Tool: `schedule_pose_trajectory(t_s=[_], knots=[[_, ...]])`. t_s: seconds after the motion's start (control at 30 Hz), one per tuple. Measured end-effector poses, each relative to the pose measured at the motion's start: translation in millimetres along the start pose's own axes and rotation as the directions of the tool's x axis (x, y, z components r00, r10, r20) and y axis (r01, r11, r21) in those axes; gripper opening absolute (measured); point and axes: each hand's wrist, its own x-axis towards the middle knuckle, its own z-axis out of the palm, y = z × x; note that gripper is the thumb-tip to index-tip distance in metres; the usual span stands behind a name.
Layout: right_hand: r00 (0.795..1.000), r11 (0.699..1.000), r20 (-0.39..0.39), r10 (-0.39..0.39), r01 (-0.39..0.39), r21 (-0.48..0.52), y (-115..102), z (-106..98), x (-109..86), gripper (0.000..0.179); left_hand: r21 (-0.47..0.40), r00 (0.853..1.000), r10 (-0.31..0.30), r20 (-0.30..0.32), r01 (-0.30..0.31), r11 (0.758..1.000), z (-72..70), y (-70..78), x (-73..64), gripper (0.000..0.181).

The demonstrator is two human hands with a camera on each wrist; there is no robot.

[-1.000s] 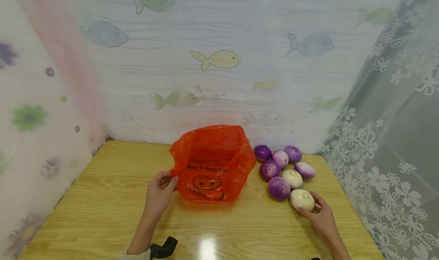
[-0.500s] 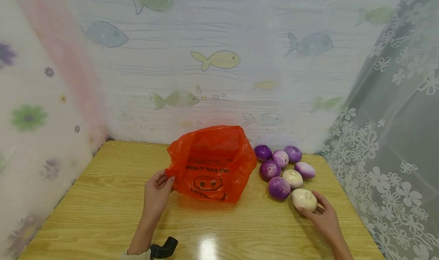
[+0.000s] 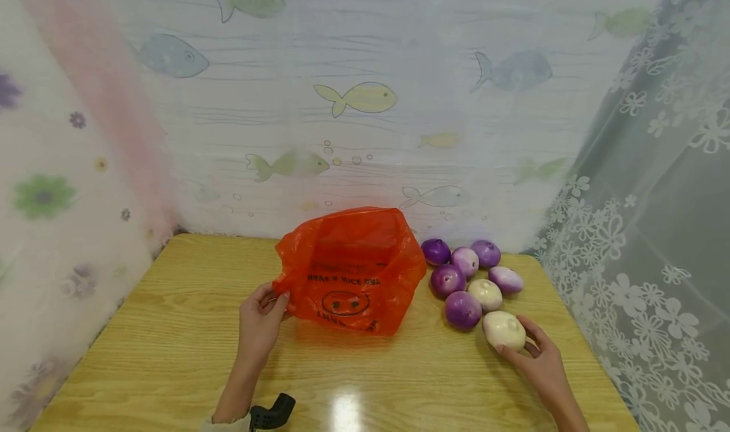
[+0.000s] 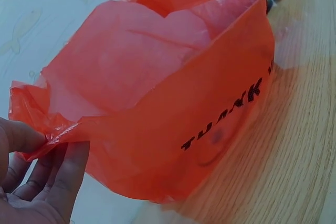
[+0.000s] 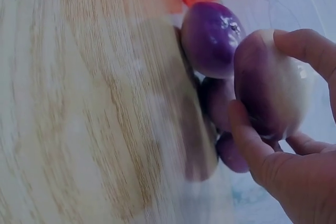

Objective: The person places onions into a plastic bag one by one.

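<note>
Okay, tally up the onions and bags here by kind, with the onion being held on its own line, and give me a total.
Onions not in a hand: 7
Held onion, in the right hand: 1
Red bag, pinched by the left hand: 1
Total: 9

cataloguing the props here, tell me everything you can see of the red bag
The red bag looks like thin, glossy, slightly see-through plastic, its edges crumpled. Black print shows an oval with two spots and lettering, including THANK. It sits on the table, mouth open, left of the onions in the head view. The left hand pinches its left edge.
</note>
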Motion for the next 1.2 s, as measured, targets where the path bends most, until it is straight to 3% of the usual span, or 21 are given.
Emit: schedule_pose_trajectory(t_s=[0.27,0.57,0.83,1.03,1.2], knots=[[0.998,0.982,0.001,-0.066,0.065,0.180,-1,3,-4.2,0.080,0.016,1.000,-0.030,0.001,0.030,0.999,-1.3,-1.2,0.8,0.025],[0.984,0.949,-0.014,-0.177,0.175,0.263,-3,16,-10.9,0.073,0.021,1.000,-0.031,0.003,0.031,0.999,-0.8,-2.2,0.7,0.025],[0.952,0.888,0.046,-0.304,0.265,0.377,-8,34,-19.8,0.070,-0.010,1.000,-0.006,-0.002,0.006,1.000,0.5,-3.5,-1.4,0.026],[0.913,0.832,0.104,-0.395,0.308,0.461,-17,48,-24.3,0.072,-0.028,1.000,-0.011,-0.002,0.011,1.000,3.0,-4.5,-3.1,0.025],[0.894,0.814,0.132,-0.429,0.318,0.486,-24,57,-26.4,0.075,-0.026,1.000,-0.007,-0.008,0.006,1.000,4.5,-6.2,-3.3,0.022]])
